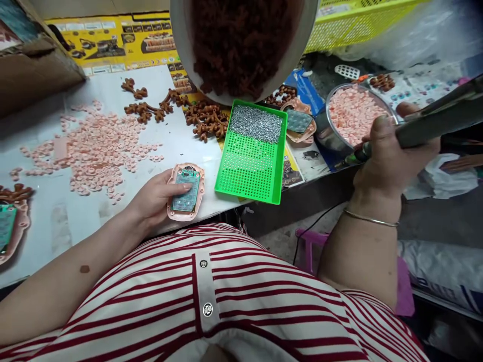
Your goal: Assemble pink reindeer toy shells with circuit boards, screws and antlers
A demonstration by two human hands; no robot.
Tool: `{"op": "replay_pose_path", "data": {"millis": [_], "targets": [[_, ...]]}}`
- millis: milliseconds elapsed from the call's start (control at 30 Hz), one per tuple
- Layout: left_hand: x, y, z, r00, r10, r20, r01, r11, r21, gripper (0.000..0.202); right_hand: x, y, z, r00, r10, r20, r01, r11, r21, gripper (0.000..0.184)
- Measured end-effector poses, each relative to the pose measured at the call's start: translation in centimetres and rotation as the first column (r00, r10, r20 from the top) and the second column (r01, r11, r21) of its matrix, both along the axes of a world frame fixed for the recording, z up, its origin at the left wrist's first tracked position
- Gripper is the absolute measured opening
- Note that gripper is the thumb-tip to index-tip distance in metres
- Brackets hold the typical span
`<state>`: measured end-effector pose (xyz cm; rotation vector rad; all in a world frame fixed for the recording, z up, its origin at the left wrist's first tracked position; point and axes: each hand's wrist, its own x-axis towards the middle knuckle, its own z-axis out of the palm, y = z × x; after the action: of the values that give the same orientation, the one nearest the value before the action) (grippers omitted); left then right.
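Note:
My left hand [156, 198] is closed on a pink plastic shell [199, 206], its thumb lying across the green circuit board [184, 198] set inside. The shell is just above the table's front edge. At the right, my right hand [392, 151] is wrapped round a dark grey electric screwdriver [441, 118], beside a metal bowl [324, 133] of small pink pieces [356, 113]. Between my hands lies a green perforated tray [247, 173], with many small silver screws [258, 123] in its far part.
Small pink pieces [101, 148] are spread over the table's left side. Brown knobbly parts [207, 118] lie behind the tray, below a tilted white tub [181, 50] of more. Another shell [300, 120] sits right of the tray. A cardboard box [37, 75] stands far left, a yellow basket [350, 25] behind.

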<state>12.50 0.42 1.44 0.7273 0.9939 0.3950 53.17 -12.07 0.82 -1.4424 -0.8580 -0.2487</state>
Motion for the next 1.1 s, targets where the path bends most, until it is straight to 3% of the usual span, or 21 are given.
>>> {"op": "replay_pose_path", "data": {"millis": [33, 133, 200, 367, 533, 567, 633, 700, 767, 833, 1000, 1100], "targets": [[0.1, 0.0, -0.1, 1.000, 0.007, -0.008, -0.007, 1.000, -0.006, 0.037, -1.5, 0.2, 0.3, 1.000, -0.021, -0.017, 0.024, 0.989, 0.146, 0.034], [0.5, 0.1, -0.3, 0.999, 0.029, -0.025, -0.030, 0.999, -0.017, 0.036, -6.1, 0.9, 1.8, 0.963, 0.265, -0.039, -0.250, 0.943, 0.220, 0.038], [0.8, 0.2, -0.4, 0.999, 0.027, -0.026, -0.027, 0.999, -0.018, 0.036, -8.7, 1.5, 2.9, 0.906, 0.420, -0.056, -0.407, 0.899, 0.164, 0.039], [1.3, 0.1, -0.5, 0.998, 0.055, -0.029, -0.055, 0.998, -0.004, 0.041, -13.0, 3.3, 4.8, 0.809, 0.568, -0.153, -0.577, 0.817, -0.019, 0.054], [1.3, 0.0, -0.9, 0.997, 0.079, -0.002, -0.079, 0.997, -0.003, 0.042, -15.7, 5.3, 4.2, 0.626, 0.760, -0.173, -0.777, 0.627, -0.057, 0.036], [1.3, -0.1, -0.9, 0.997, 0.080, 0.001, -0.080, 0.997, -0.005, 0.042, -16.1, 5.6, 3.7, 0.620, 0.769, -0.155, -0.783, 0.617, -0.074, 0.037], [1.3, -0.1, -1.0, 0.997, 0.078, 0.008, -0.078, 0.997, -0.007, 0.043, -17.0, 6.2, 2.6, 0.665, 0.737, -0.120, -0.745, 0.647, -0.160, 0.047], [1.3, -0.1, -1.1, 0.997, 0.076, 0.015, -0.076, 0.997, -0.009, 0.044, -17.8, 6.8, 1.6, 0.739, 0.669, -0.083, -0.650, 0.675, -0.350, 0.059], [1.3, -0.1, -1.1, 0.997, 0.072, 0.019, -0.072, 0.997, -0.015, 0.044, -18.5, 7.3, 0.9, 0.775, 0.632, -0.003, -0.530, 0.648, -0.547, 0.060], [1.3, -0.1, -1.0, 0.997, 0.070, 0.022, -0.070, 0.997, -0.022, 0.045, -19.1, 7.7, 0.5, 0.765, 0.638, 0.089, -0.439, 0.617, -0.653, 0.056], [1.3, -0.1, -1.2, 0.998, 0.060, 0.036, -0.059, 0.998, -0.029, 0.043, -19.7, 8.4, 0.2, 0.769, 0.629, 0.118, -0.404, 0.620, -0.673, 0.050], [1.3, -0.1, -1.3, 0.998, 0.052, 0.043, -0.051, 0.998, -0.027, 0.044, -19.5, 8.7, -0.3, 0.803, 0.596, 0.036, -0.480, 0.680, -0.555, 0.041]]}}
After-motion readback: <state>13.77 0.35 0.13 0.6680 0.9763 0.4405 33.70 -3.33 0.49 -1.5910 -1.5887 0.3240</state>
